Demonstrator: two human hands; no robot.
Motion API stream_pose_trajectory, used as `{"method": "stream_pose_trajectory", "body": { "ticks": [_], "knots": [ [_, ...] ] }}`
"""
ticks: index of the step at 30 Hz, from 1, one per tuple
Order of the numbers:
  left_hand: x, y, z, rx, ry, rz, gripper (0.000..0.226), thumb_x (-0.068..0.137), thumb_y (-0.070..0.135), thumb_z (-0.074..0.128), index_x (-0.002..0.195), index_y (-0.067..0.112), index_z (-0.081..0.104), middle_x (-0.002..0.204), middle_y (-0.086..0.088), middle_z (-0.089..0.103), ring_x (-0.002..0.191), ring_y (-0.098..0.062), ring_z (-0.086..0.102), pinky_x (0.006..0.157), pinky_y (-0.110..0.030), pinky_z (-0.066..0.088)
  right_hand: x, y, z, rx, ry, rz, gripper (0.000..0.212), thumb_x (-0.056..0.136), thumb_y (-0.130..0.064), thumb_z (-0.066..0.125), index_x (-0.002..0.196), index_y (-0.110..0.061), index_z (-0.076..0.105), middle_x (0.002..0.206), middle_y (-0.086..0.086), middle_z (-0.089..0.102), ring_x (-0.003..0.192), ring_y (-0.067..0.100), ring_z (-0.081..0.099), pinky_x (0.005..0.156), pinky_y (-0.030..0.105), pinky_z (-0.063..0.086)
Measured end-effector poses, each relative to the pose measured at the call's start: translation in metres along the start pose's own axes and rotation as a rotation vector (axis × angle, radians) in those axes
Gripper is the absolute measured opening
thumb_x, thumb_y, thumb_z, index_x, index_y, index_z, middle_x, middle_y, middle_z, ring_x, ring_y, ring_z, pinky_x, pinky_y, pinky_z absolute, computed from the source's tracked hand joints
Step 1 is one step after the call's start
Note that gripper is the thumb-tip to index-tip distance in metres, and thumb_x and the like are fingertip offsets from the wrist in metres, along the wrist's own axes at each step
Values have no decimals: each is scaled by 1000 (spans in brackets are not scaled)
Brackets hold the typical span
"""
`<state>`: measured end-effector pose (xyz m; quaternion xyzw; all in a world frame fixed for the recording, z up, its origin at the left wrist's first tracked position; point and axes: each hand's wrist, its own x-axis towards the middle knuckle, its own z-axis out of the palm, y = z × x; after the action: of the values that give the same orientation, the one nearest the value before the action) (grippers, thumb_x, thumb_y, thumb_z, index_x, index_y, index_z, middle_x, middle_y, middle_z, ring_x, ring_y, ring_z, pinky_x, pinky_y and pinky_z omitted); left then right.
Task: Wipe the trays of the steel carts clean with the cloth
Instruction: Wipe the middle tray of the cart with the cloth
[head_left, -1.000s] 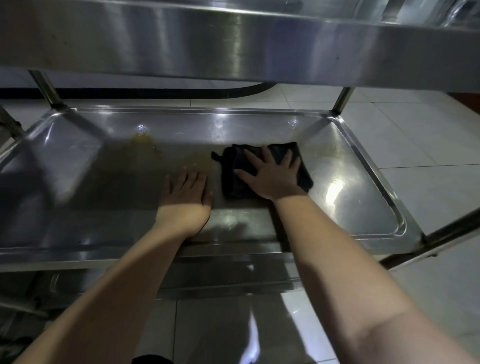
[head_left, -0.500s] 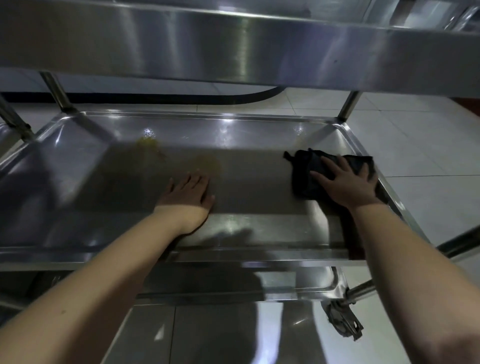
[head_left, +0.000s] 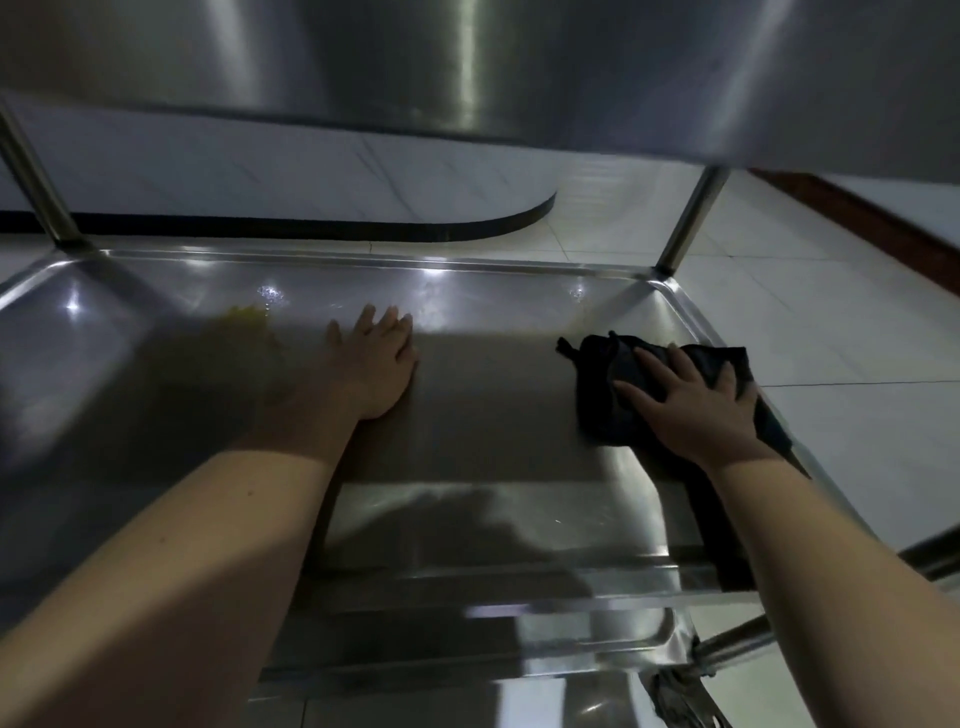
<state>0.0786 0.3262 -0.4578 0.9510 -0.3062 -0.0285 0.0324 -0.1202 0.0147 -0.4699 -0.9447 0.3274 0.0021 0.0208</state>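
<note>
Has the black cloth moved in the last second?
Yes. Under the right hand, the cloth slid right along the tray, from its middle to its right rim.

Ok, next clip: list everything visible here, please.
middle tray: one, steel, centre of view
upper tray: one, steel, overhead
lower tray: one, steel, below the near edge
cloth: one, black, right end of middle tray
stain: one, yellowish, middle tray's far left
posts: two, steel, far corners
floor: one, white tiles, beyond the cart
strip: one, dark, curved across far floor
caster: one, dark, bottom right
left hand: one, flat on middle tray
right hand: one, spread, pressing the cloth
</note>
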Motion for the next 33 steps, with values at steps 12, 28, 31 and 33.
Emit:
{"method": "stream_pose_trajectory", "body": {
  "ticks": [12, 28, 31, 33],
  "knots": [
    [3, -7, 6, -85, 23, 6, 55, 106, 37, 15, 157, 22, 3, 164, 2, -1, 150, -16, -2, 120, -49, -1, 15, -203, 1, 23, -20, -317, 74, 83, -83, 19, 150, -51, 9, 164, -2, 7, 142, 54, -9, 109, 71, -11],
    [-1, -1, 6, -64, 5, 5, 58, 105, 41, 14, 157, 18, 3, 164, 0, -5, 150, -15, -4, 121, -48, -3, 61, -20, -10, 45, -46, 72, 75, 79, -84, 24, 147, -54, 14, 162, -10, 14, 145, 47, 0, 111, 68, -4],
    [-3, -1, 6, -57, 12, 0, 57, 105, 41, 14, 157, 18, 3, 164, 0, -4, 150, -15, -3, 121, -48, -2, 69, -69, -8, 41, -61, -15, 71, 81, -82, 22, 146, -57, 12, 162, -12, 11, 144, 50, -3, 108, 72, -8],
    [-3, -2, 5, -75, 13, -5, 57, 106, 40, 16, 157, 17, 3, 164, 0, -3, 150, -15, -3, 120, -48, -2, 69, -114, -5, 30, -55, -153, 70, 81, -82, 20, 146, -57, 10, 163, -10, 10, 144, 50, -4, 107, 71, -9]
  ]
}}
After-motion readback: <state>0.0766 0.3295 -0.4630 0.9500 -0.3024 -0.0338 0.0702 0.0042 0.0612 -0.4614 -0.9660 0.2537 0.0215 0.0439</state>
